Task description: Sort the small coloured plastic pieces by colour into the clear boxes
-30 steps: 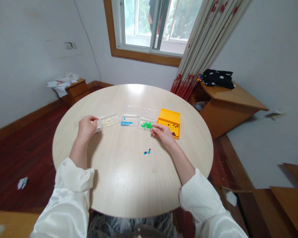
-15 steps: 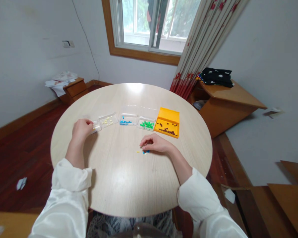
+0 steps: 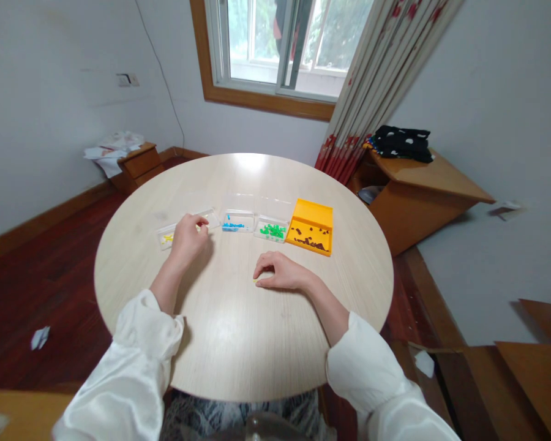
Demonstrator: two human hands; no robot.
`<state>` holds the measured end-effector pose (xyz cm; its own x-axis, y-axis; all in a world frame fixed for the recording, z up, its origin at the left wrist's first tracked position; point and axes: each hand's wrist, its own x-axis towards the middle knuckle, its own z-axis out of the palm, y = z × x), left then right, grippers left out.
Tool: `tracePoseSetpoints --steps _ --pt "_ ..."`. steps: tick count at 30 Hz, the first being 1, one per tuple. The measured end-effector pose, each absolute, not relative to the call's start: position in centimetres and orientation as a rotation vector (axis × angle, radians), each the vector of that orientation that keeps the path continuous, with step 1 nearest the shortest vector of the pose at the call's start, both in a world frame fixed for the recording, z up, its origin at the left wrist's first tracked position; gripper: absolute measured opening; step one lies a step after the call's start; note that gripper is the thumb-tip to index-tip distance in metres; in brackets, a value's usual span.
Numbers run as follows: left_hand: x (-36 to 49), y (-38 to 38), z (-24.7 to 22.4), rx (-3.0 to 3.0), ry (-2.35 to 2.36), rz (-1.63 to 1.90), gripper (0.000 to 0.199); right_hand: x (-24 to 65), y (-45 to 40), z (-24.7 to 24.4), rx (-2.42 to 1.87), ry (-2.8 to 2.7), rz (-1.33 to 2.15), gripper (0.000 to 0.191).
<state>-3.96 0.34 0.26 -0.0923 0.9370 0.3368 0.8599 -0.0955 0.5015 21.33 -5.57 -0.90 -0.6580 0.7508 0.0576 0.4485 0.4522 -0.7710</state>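
Note:
My left hand is over the clear box of pale yellow pieces, covering much of it. Its thumb and fingers pinch together; what lies between them is too small to make out. To its left, a clear box holds yellow pieces. My right hand rests on the table, thumb and forefinger curled together at a tiny yellow piece. Beyond it stand a clear box with blue pieces, another with green pieces, and an open yellow case holding dark brown pieces.
The boxes form a shallow arc across the round pale wooden table. Clear lids stand open behind them. A wooden cabinet with dark cloth is at the right, and a small drawer unit with papers is at the left.
My left hand has moved right, from the far-left box to the pale yellow one. My right hand has shifted slightly left and now hides the small blue pieces on the table.

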Motion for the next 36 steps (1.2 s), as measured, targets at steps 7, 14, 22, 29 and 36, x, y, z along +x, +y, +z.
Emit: tracePoseSetpoints --steps 7,14,22,29,36 --pt "-1.2 -0.7 -0.3 2.098 1.741 1.010 0.021 21.0 -5.5 -1.2 -0.967 -2.320 1.072 0.006" --pt "1.0 -1.6 -0.8 2.004 1.424 0.915 0.020 21.0 -5.6 -0.8 -1.053 -2.218 1.073 0.009" --pt "2.7 -2.3 -1.2 1.643 1.177 0.761 0.028 21.3 -4.7 -1.3 -1.252 -1.881 0.886 0.009" --pt "3.1 -3.0 -0.8 1.535 1.051 0.681 0.039 21.1 -4.8 -1.1 -1.178 -1.847 0.766 0.009" --pt "3.3 -3.4 -0.4 1.539 0.995 0.659 0.041 20.8 -5.0 -1.1 -1.111 -1.849 0.780 0.007"
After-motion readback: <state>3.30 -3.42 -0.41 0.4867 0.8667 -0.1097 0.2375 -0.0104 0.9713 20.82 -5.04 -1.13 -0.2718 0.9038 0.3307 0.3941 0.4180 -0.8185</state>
